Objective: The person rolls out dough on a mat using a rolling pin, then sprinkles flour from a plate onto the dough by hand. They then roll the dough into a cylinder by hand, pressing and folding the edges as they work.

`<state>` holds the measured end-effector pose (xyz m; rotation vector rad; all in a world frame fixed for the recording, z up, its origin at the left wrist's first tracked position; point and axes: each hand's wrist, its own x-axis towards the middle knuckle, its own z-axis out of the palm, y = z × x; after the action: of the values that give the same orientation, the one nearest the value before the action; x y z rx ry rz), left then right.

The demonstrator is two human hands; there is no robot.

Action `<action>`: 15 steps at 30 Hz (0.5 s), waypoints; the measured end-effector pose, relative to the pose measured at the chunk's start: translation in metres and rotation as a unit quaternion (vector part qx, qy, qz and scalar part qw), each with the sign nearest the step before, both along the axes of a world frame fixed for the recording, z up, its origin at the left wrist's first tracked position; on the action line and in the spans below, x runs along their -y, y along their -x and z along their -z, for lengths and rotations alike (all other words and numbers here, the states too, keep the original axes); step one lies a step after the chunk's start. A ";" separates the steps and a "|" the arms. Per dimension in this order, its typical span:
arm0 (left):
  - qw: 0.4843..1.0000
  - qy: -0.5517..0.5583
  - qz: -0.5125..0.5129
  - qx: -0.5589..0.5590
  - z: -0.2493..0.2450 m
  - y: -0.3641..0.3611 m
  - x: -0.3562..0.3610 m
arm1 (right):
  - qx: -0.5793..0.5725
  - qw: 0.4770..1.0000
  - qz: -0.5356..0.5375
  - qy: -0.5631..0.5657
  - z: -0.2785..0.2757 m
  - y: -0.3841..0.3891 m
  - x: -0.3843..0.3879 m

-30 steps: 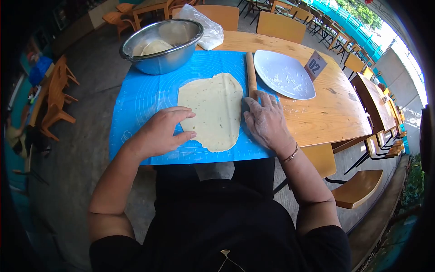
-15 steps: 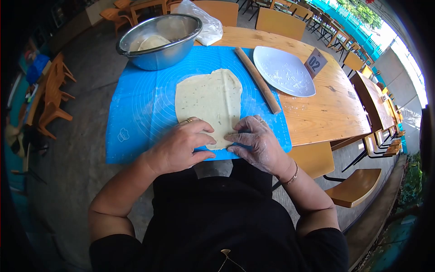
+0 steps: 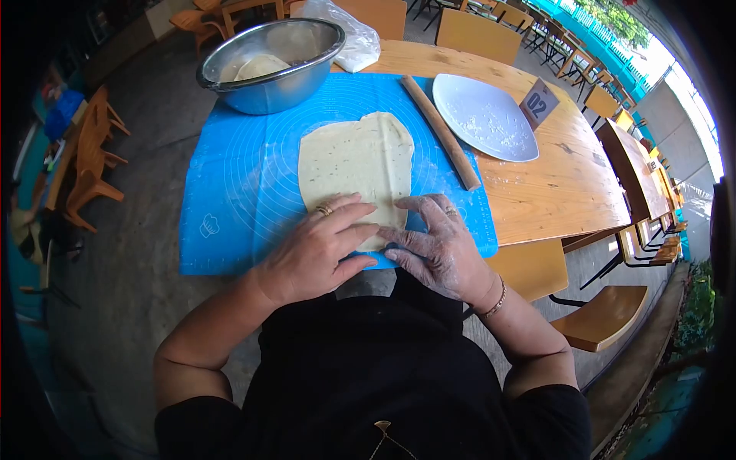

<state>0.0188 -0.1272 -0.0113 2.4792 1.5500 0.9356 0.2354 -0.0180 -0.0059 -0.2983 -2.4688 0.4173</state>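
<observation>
Dough sheet point(image 3: 356, 157) lies rolled flat at the centre of the blue mat point(image 3: 238, 192). Left hand point(image 3: 318, 249) and right hand point(image 3: 433, 245) press its near edge, fingers spread flat and gripping nothing — fold seemingly barely begun. Rolling pin point(image 3: 441, 132) lies untouched.

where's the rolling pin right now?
Head view, right of centre: the rolling pin lies diagonally along the right edge of the blue mat, between the dough and the white plate.

Pale speckled dough point(image 3: 356, 161), blue mat point(image 3: 245, 192)
</observation>
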 end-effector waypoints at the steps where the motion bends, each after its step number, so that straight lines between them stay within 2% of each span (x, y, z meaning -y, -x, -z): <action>1: 1.000 0.001 0.001 0.000 0.001 -0.003 0.002 | 0.024 0.999 0.005 -0.025 0.000 -0.002 0.001; 3: 0.996 0.035 0.007 -0.084 0.002 -0.007 0.008 | 0.047 0.998 0.009 -0.048 0.002 -0.006 0.004; 5: 0.994 0.052 0.010 -0.099 0.002 -0.004 0.015 | 0.132 0.989 -0.002 -0.063 0.006 -0.013 0.000; 7: 0.992 0.090 0.027 -0.089 -0.003 0.004 0.021 | 0.140 0.989 0.003 -0.052 0.001 -0.021 -0.004; 10: 0.995 0.065 0.011 -0.075 -0.011 0.007 0.017 | 0.124 0.992 0.000 -0.027 0.003 -0.014 0.002; 12: 0.994 0.057 0.006 -0.093 -0.002 0.006 0.010 | 0.096 0.995 -0.003 -0.022 0.009 -0.001 0.008; 14: 0.984 0.052 -0.065 -0.156 0.011 0.003 0.005 | 0.102 0.993 -0.012 -0.052 0.017 0.007 0.012; 15: 0.982 0.056 -0.066 -0.169 0.010 0.001 0.006 | 0.114 0.992 -0.017 -0.054 0.016 0.006 0.010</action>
<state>0.0175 -0.1333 -0.0211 2.5828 1.8244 0.4360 0.2295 -0.0280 -0.0217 -0.2716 -2.7124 0.2747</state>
